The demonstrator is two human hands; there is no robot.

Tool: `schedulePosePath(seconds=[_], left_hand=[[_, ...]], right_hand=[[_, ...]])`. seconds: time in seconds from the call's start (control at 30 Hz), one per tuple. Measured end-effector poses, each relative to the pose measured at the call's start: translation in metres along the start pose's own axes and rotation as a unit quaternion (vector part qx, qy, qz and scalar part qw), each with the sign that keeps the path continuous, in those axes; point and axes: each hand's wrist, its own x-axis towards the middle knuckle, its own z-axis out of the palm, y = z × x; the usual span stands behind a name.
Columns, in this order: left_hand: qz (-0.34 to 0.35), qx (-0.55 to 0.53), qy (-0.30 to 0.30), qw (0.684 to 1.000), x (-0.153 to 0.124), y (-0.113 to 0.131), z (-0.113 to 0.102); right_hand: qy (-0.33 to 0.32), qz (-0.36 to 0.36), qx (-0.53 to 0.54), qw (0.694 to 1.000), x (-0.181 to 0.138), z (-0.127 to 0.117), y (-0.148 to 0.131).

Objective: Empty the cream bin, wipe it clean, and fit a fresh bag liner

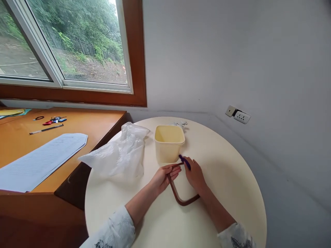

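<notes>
In the head view, the left hand (164, 177) is half curled, palm tilted up, thumb and fingers lightly around one side of a brown frame (178, 199) held over the round desk (230, 199). The right hand (196, 174) is closed around a purple tool (186, 163) whose tip lies by the frame's far side; whether the two touch is too small to tell. Just beyond stands an upright, uncovered cream tub (168, 153), and left of it a crumpled plastic bag (124, 151) reaches past the desk's edge. The left hand's loose hold is the likeliest weak point: a firm push from the tool could twist the frame or make the tip skid towards the left fingers. With the tub so near, a slip forward might knock it, and a stray sleeve could drag the bag off.
</notes>
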Motion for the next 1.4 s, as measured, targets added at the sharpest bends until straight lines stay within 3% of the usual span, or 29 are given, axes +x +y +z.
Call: schedulePosePath(seconds=[0.13, 0.27, 0.57, 0.7, 0.87, 1.13, 1.4], left_hand=[[-0.004, 0.003, 0.011, 1.0, 0.0, 0.002, 0.002], [-0.015, -0.032, 0.018, 0.999, 0.001, 0.002, 0.003], [-0.046, -0.124, -0.023, 0.991, -0.01, 0.01, 0.007], [-0.061, -0.081, -0.022, 0.995, -0.009, 0.01, 0.007], [-0.017, -0.022, -0.007, 1.0, 0.002, 0.003, 0.002], [0.024, 0.011, 0.017, 1.0, 0.002, -0.003, 0.0], [0.035, 0.015, -0.018, 0.999, 0.003, -0.002, 0.0]], right_hand=[[-0.061, -0.029, -0.113, 0.991, -0.013, 0.015, 0.004], [-0.109, -0.04, -0.133, 0.984, -0.019, 0.018, -0.008], [-0.218, -0.122, 0.043, 0.967, -0.028, 0.015, -0.046], [-0.247, -0.129, 0.095, 0.956, -0.031, 0.006, -0.049], [-0.307, -0.147, 0.123, 0.932, -0.038, -0.012, -0.051], [-0.32, -0.132, 0.178, 0.921, -0.049, -0.031, -0.047], [-0.302, -0.101, 0.135, 0.938, -0.06, -0.043, -0.043]])
